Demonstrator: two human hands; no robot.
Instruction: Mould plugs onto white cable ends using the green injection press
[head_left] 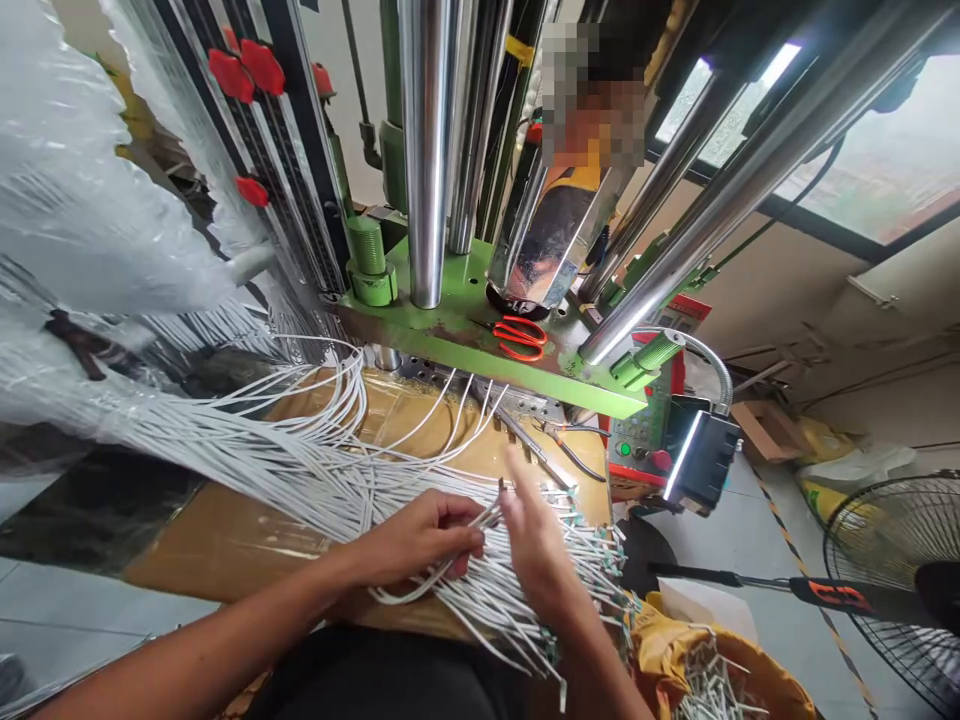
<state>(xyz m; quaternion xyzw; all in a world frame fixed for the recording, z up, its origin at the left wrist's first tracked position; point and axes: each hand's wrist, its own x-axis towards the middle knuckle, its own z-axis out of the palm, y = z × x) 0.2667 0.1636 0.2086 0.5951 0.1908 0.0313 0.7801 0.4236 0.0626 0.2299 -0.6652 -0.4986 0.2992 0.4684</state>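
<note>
We've got our left hand (420, 540) curled tight around a few strands of the white cable bundle (300, 480); our right hand (534, 530) is open with the fingers spread, touching the wires just behind their green-tipped ends (592, 540) at lower centre; the bundle sprawls over a cardboard box (225, 555) below the green press plate (450, 345), which has red-handled scissors (520, 338) lying on it; lower right there's a yellow sack (660, 640) holding short white wire pieces (709, 680).

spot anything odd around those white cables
The orange-handled scissors lie loose on the green machine plate, right beside the chrome columns, which looks like an odd spot for a tool.
</note>
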